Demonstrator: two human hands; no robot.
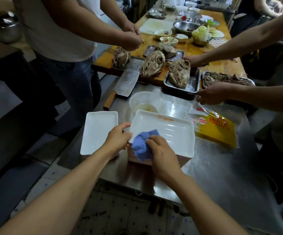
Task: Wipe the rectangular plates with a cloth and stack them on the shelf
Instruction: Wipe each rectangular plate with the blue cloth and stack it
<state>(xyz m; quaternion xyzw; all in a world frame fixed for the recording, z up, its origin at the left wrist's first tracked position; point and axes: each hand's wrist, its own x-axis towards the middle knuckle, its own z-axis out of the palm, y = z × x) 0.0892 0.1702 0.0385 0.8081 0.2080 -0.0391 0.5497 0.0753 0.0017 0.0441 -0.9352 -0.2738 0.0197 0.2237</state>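
The top plate [169, 131] lies on a tall stack [156, 159] on the steel worktop [222, 167]. The right hand [162, 155] has its grip curled round a blue cloth [143, 145] pressed on the plate's near left corner. The left hand [118, 138] pinches the plate's left rim. A second stack [99, 131] sits just left. Beyond stand a tub [146, 102] and cleaver [123, 85]; a yellow packet [216, 131] lies right.

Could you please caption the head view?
Right hand wipes top plate with blue cloth; left hand grips its edge.
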